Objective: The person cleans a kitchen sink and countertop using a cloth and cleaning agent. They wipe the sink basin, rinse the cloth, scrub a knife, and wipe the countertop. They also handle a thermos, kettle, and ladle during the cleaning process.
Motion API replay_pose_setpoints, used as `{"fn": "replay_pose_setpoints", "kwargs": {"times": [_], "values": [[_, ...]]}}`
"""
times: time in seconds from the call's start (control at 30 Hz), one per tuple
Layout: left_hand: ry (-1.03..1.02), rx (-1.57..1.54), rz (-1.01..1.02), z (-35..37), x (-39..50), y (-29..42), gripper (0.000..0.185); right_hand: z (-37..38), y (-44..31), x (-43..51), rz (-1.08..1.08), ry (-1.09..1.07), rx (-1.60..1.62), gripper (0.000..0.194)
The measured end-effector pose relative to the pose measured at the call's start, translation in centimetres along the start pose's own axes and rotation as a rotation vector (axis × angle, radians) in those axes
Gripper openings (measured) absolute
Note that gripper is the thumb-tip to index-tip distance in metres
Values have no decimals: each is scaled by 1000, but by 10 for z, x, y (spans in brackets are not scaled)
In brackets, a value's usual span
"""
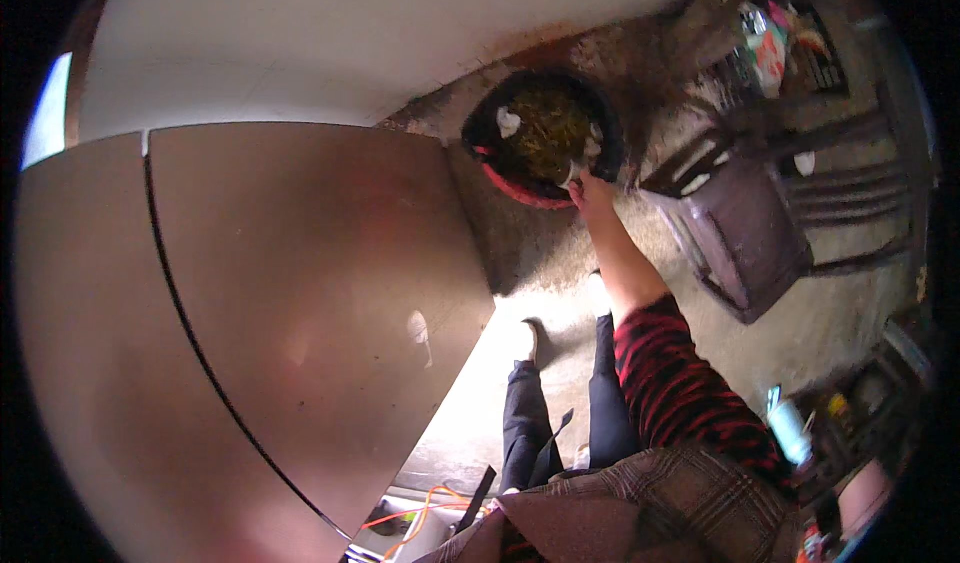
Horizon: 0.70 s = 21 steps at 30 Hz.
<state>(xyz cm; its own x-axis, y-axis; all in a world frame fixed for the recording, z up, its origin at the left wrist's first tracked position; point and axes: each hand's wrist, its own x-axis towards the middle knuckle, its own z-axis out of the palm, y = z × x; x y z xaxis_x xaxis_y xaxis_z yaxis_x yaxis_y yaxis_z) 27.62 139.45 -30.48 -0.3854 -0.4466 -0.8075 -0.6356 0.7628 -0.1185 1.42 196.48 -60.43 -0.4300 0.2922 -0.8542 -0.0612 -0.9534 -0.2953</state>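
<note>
My right hand (592,191) reaches out over the near rim of a round dark tub (615,124) with a red edge on its lower left side. A small whitish thing (571,176) shows at the fingertips; it looks pinched between them, but what it is cannot be told. Inside the tub lies a yellow-green, shredded-looking mass (551,131), with white crumpled pieces (508,121) at its sides. My left hand is out of view.
A large brown refrigerator-like cabinet (315,263) fills the left side, against a pale wall (300,37). To the right are a dark wooden chair (750,233) and a bin-like holder with packaging (769,52). Orange cords (427,507) hang near a white container at the bottom.
</note>
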Motion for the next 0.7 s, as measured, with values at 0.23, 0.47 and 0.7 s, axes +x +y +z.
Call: {"fn": "replay_pose_setpoints", "kwargs": {"times": [0.23, 0.47, 0.7], "values": [[37, -74, -68, 17, -55, -39, 31, -28, 3, 28, 156, 85, -94, 18], [158, -212, -139, 58, -140, -136, 31, -35, -7, -55, -73, -236, -459, 17], [335, -403, -157, 90, -136, -202, 31, -64, 92, -231, -50, -450, -1370, 32]]}}
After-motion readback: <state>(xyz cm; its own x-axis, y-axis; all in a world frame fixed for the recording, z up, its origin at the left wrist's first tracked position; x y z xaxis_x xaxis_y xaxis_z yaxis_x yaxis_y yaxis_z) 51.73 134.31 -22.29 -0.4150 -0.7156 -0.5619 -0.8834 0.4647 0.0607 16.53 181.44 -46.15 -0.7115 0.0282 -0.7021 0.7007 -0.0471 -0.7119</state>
